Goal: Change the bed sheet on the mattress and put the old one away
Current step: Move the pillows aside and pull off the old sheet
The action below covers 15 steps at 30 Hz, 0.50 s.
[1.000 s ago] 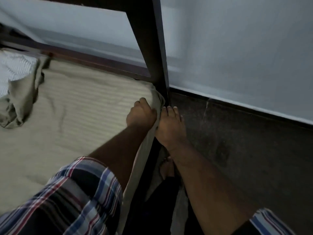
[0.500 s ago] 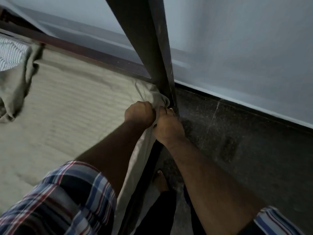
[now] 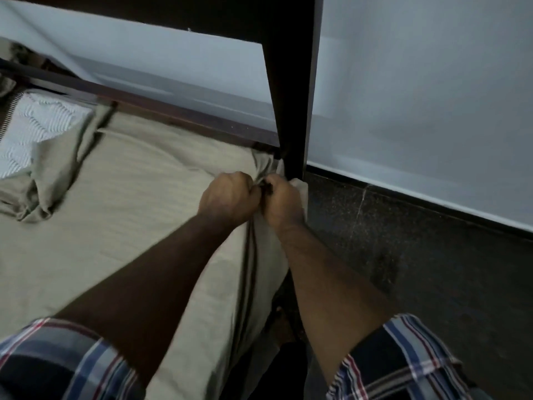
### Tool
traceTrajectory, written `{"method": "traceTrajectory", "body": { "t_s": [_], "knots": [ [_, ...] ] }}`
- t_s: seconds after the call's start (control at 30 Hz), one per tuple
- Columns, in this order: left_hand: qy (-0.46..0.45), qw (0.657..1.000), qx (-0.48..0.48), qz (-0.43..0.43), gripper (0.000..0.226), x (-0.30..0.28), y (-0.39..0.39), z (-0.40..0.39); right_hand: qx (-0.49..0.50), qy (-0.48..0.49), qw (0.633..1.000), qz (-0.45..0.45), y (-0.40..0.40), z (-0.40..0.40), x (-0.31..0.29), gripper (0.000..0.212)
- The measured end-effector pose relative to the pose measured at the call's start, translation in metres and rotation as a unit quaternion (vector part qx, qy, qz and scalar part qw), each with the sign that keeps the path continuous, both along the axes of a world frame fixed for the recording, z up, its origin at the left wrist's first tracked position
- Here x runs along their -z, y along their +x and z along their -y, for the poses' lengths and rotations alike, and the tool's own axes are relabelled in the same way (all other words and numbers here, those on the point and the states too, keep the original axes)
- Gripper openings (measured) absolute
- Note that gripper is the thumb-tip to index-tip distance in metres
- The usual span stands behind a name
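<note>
1. Covering most of the lower left of the view, the bed sheet (image 3: 138,203) is a plain olive-beige cloth spread over the mattress, mostly flat with shallow creases; from the middle of the view it runs out toward 9 o'clock and down toward 7 o'clock, and its near edge hangs down the mattress side toward 6 o'clock.
2. The wall (image 3: 418,96), pale and blurred, fills the upper right, toward 1 and 2 o'clock, above a dark speckled floor (image 3: 432,269) at 4 o'clock.
3. The dark bed post (image 3: 291,82) stands upright at 12 o'clock, with a dark rail (image 3: 161,111) running off from it toward 10 o'clock along the far side of the mattress.
4. At 9 o'clock the sheet is pulled back and bunched in a loose heap (image 3: 49,180), baring a white striped mattress surface (image 3: 34,131) at that far corner.
5. The left hand (image 3: 227,197), just above the middle of the view, is a closed fist with its fingers curled round a gather of the sheet at the corner by the post.
6. The right hand (image 3: 284,200) is touching the left, likewise clenched on the sheet's corner; folds of cloth (image 3: 264,163) fan out from both fists toward the foot of the post at 12 o'clock.
7. Plaid sleeves (image 3: 398,359) show at 5 and 7 o'clock.
</note>
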State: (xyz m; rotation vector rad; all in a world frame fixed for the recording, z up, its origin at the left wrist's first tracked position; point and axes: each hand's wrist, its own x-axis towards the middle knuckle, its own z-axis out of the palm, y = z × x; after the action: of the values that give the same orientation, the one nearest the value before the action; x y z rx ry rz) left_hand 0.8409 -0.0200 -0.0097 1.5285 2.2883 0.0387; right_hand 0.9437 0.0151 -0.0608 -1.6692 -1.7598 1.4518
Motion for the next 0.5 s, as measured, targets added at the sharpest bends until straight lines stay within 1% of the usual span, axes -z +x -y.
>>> {"method": "traceTrajectory", "body": {
  "t_s": [0.07, 0.1, 0.17, 0.2, 0.23, 0.3, 0.33, 0.37, 0.43, 0.47, 0.5],
  "knots": [
    [0.084, 0.996, -0.026, 0.023, 0.039, -0.025, -0.025, 0.025, 0.062, 0.022, 0.991, -0.12, -0.027, 0.027, -0.035, 0.017],
    [0.136, 0.989, -0.052, 0.036, 0.039, -0.039, -0.043, 0.042, 0.075, 0.035, 0.984, -0.159, -0.046, 0.042, -0.054, 0.013],
    [0.224, 0.96, -0.146, 0.085, 0.039, -0.067, -0.072, 0.087, 0.045, 0.023, 0.973, -0.224, -0.085, 0.079, -0.088, 0.007],
    [0.27, 0.933, -0.214, 0.107, 0.037, -0.077, -0.082, 0.111, 0.014, 0.005, 0.966, -0.259, -0.102, 0.098, -0.102, 0.009],
    [0.312, 0.898, -0.286, 0.124, 0.036, -0.084, -0.091, 0.135, -0.022, -0.028, 0.957, -0.287, -0.117, 0.118, -0.112, 0.012],
    [0.369, 0.82, -0.414, 0.142, 0.035, -0.091, -0.099, 0.175, -0.1, -0.116, 0.94, -0.304, -0.139, 0.157, -0.123, 0.015],
    [0.371, 0.798, -0.453, 0.141, 0.037, -0.089, -0.103, 0.193, -0.131, -0.156, 0.932, -0.299, -0.145, 0.173, -0.124, 0.014],
    [0.367, 0.791, -0.472, 0.131, 0.037, -0.086, -0.108, 0.21, -0.154, -0.18, 0.928, -0.289, -0.151, 0.187, -0.129, 0.013],
    [0.297, 0.816, -0.484, 0.111, 0.033, -0.067, -0.119, 0.229, -0.167, -0.191, 0.931, -0.264, -0.15, 0.194, -0.126, 0.013],
    [0.25, 0.826, -0.494, 0.107, 0.037, -0.061, -0.126, 0.239, -0.187, -0.176, 0.937, -0.238, -0.147, 0.194, -0.125, 0.017],
    [0.2, 0.828, -0.512, 0.111, 0.047, -0.056, -0.132, 0.246, -0.211, -0.152, 0.945, -0.199, -0.142, 0.192, -0.122, 0.022]
  ]
}}
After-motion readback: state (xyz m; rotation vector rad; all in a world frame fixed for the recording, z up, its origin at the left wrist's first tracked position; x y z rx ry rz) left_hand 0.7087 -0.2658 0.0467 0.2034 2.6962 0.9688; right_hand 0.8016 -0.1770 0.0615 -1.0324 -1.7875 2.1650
